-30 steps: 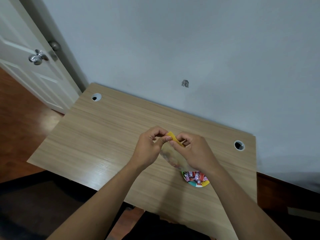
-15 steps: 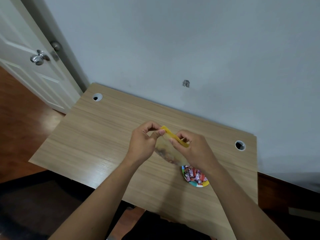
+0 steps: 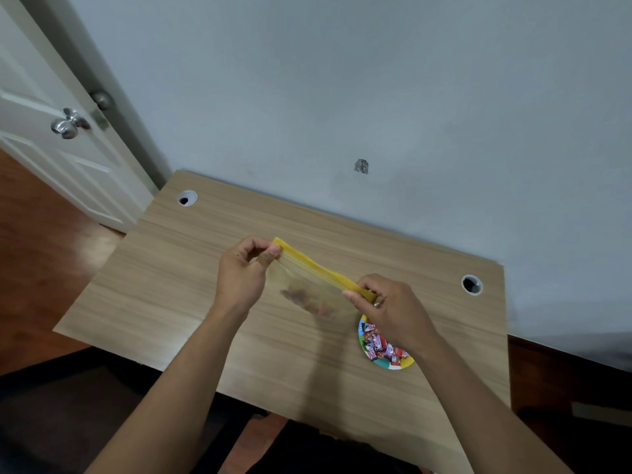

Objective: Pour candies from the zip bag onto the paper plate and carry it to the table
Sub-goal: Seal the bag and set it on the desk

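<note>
The zip bag hangs between my two hands above the desk, and what has changed in the last second is its shape: the yellow zip strip, which a moment ago was bunched short between my fingertips, is now pulled out long and taut, my hands having drawn well apart along it. My left hand pinches the far-left end of the strip between thumb and forefinger; my right hand pinches the near-right end the same way, so both are closed on the bag and neither is free. The clear body of the bag droops just below the strip, between my hands, and it looks nearly empty (only a brownish smear shows through the film, and I cannot tell whether that is a few leftover sweets or something else). The candies already lie heaped on the paper plate, which sits on the desk just under and behind my right wrist, partly hidden by it. I judge the pouring is done and I am running the seal shut or smoothing the bag flat; what remains is to set the bag down, free a hand for the plate's rim, and carry it level to the table.
</note>
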`<state>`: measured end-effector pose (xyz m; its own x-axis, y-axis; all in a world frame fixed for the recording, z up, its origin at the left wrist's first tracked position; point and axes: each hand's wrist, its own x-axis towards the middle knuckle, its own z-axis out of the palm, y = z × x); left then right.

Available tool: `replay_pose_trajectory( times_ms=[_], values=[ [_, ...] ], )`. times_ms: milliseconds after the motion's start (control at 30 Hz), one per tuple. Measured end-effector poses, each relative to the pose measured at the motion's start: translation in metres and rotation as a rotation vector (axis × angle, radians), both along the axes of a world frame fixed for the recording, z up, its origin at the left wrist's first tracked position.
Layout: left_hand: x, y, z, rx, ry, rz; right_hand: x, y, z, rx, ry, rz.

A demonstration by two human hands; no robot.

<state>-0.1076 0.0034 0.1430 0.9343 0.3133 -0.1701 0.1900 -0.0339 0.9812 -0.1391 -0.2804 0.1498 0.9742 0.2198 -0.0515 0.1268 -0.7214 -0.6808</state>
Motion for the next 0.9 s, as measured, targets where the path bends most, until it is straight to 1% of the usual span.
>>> replay_pose_trajectory(
  times_ms=[100,233,367,467,567,667,767,900],
  values=[
    [-0.003,0.001,-0.012,0.002,0.042,-0.013,-0.001,-0.005,-0.013,-0.051,-0.008,0.017],
    [-0.01,0.0,-0.032,-0.014,0.11,-0.015,-0.006,-0.01,-0.034,-0.257,-0.025,-0.001],
    [-0.022,0.0,-0.056,-0.009,0.197,0.003,-0.011,-0.008,-0.053,-0.317,0.066,-0.003],
    [-0.031,0.003,-0.073,0.032,0.259,-0.001,-0.014,-0.001,-0.072,-0.329,0.128,0.001],
    [-0.036,0.01,-0.086,0.047,0.31,-0.023,-0.016,0.004,-0.091,-0.28,0.151,0.03],
    [-0.036,0.016,-0.095,0.08,0.335,-0.06,-0.02,0.002,-0.107,-0.148,0.221,0.015],
    [-0.032,0.017,-0.098,0.152,0.317,-0.121,-0.022,-0.01,-0.117,0.017,0.328,-0.082],
    [-0.03,0.006,-0.108,0.274,0.291,-0.138,-0.031,-0.039,-0.119,0.118,0.438,-0.267]
  ],
)
